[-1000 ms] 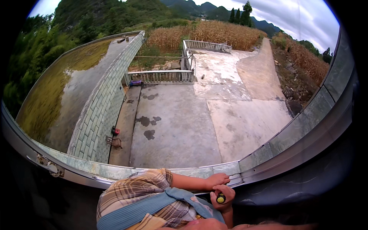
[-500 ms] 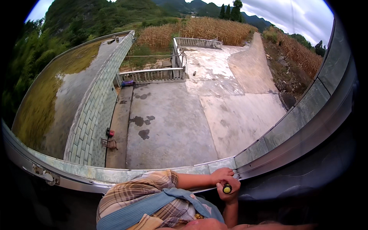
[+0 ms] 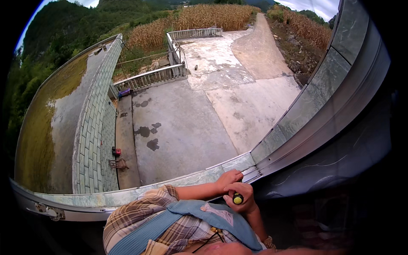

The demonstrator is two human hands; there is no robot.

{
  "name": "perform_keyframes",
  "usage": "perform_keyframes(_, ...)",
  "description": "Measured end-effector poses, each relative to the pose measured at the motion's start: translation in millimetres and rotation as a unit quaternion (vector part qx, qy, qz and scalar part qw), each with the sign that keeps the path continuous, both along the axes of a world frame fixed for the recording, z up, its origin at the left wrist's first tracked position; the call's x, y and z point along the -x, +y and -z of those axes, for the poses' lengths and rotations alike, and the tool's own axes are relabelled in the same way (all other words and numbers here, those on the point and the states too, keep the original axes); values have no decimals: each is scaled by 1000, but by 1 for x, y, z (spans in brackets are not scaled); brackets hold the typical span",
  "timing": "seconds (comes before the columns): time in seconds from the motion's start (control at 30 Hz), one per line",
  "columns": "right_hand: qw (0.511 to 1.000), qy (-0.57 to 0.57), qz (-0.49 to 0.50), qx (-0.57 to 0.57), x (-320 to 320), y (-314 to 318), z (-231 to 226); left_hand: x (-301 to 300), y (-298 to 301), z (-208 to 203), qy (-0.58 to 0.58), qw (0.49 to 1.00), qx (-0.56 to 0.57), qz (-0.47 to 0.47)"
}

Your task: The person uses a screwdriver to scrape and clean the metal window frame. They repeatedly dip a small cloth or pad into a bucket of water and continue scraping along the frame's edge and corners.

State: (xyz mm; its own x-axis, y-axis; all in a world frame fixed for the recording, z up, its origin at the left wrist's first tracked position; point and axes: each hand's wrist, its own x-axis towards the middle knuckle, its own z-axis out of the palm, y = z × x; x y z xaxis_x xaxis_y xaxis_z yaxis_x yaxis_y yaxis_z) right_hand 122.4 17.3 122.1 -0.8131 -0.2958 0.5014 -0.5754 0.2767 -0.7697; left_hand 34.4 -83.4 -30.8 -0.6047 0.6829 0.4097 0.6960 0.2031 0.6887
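My right hand point(image 3: 243, 199) is closed around a screwdriver point(image 3: 238, 198); only its black handle with a round yellow end shows, and its shaft is hidden. Just beyond it, my left hand point(image 3: 229, 178) rests at the corner of the window frame point(image 3: 264, 165), touching or nearly touching the right hand. The left fingers are curled together, and whatever lies between them is hidden. Both hands are beside the metal track, where the sill meets the right side of the frame.
Green stone tiles point(image 3: 187, 180) line the outer sill. A metal latch point(image 3: 53, 212) sits on the frame at left. Far below lies a concrete yard point(image 3: 182, 123) with a small chair point(image 3: 119, 163) by the tiled wall point(image 3: 91, 140). Dark patterned fabric point(image 3: 306, 170) hangs at right.
My view has shifted, so the yard and both hands sit further left in it. The hands stay at the frame corner, with the screwdriver still in my right hand.
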Motion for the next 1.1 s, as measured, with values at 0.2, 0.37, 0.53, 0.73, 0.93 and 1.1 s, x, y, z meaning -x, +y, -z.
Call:
perform_keyframes(0.2, 982, -37, 135, 129, 0, 37, 3, -15, -9, -12, 4, 999, -19, -44)
perform_keyframes(0.37, 948, -58, 158, 272, 9, 55, 11, -16, -24, -29, 4, 998, 14, -56)
perform_keyframes(0.53, 940, -58, 169, 290, 26, 50, 1, -16, -24, -31, 38, 998, 9, -57)
perform_keyframes(0.73, 940, -77, 164, 288, 44, 51, -1, -16, -24, -29, 61, 997, 22, -52)
perform_keyframes(0.93, 931, -98, 149, 319, 81, 49, 3, -15, -22, -26, 40, 999, 0, -35)
perform_keyframes(1.1, 932, -83, 169, 310, 115, 45, 7, -18, -19, -26, 59, 998, 0, -33)
